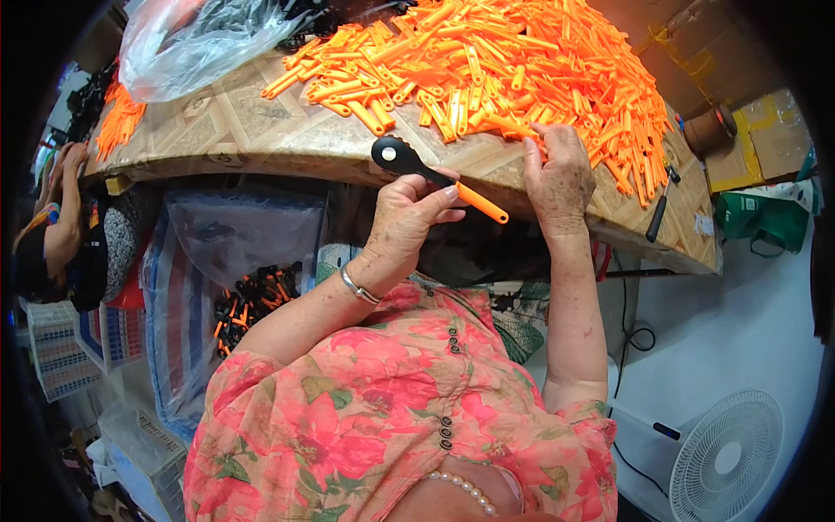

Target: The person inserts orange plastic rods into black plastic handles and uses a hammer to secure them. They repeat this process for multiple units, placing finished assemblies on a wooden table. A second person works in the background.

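Note:
My left hand (407,213) is closed on a black tool (388,153) with a round, toothed-edged head that has a light spot in it. An orange handle (483,203) sits on its lower end and points to the right, past my thumb. My right hand (561,178) is at the near edge of a large heap of orange handles (522,61) on the table. Its thumb and fingers pinch the end of one loose orange handle (507,124). Part of that grip is hidden behind the fingers.
The wood-patterned table (235,126) bears a clear plastic bag (196,52). A black-handled screwdriver (658,213) lies near its right edge. Below left, a striped bag (165,296) holds black and orange tools (252,304). Another person's arm (65,213) shows far left. A white fan (727,457) stands lower right.

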The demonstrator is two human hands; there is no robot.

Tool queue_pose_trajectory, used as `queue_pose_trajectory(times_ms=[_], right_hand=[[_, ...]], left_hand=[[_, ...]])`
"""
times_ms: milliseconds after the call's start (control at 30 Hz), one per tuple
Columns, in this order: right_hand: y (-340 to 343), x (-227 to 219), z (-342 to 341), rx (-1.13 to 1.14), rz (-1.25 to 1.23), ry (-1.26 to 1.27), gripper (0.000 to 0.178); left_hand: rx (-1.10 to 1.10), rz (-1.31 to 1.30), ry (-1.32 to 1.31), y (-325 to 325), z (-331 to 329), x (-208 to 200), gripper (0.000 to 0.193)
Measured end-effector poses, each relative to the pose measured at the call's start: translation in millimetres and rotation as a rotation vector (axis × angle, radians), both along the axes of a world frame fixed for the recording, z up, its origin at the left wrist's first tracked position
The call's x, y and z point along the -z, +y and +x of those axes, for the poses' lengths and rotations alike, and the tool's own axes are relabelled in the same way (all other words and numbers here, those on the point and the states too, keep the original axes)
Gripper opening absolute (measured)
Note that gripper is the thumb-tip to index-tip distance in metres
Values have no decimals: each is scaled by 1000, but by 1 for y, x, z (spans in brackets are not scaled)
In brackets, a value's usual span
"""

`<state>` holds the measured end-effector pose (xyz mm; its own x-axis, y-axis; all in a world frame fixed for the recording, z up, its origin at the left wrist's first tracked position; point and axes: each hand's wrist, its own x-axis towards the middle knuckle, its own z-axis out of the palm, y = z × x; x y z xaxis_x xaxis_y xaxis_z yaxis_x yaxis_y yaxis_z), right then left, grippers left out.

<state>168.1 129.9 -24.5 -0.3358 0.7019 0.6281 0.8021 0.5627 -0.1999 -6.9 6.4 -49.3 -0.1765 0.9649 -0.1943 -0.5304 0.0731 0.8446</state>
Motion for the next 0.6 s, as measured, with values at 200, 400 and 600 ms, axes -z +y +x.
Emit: queue_pose_trajectory(times_ms=[200,400,600], right_hand=[[13,3,-6,-2,-85,-6,14],[15,-3,-9,18,-89,27,15],[59,-4,-53,-137,17,87,23]], left_hand=[[-16,21,-10,0,-5,-3,22],[-33,20,-23,-1,-5,-1,23],[-51,26,-13,0,-1,0,23]])
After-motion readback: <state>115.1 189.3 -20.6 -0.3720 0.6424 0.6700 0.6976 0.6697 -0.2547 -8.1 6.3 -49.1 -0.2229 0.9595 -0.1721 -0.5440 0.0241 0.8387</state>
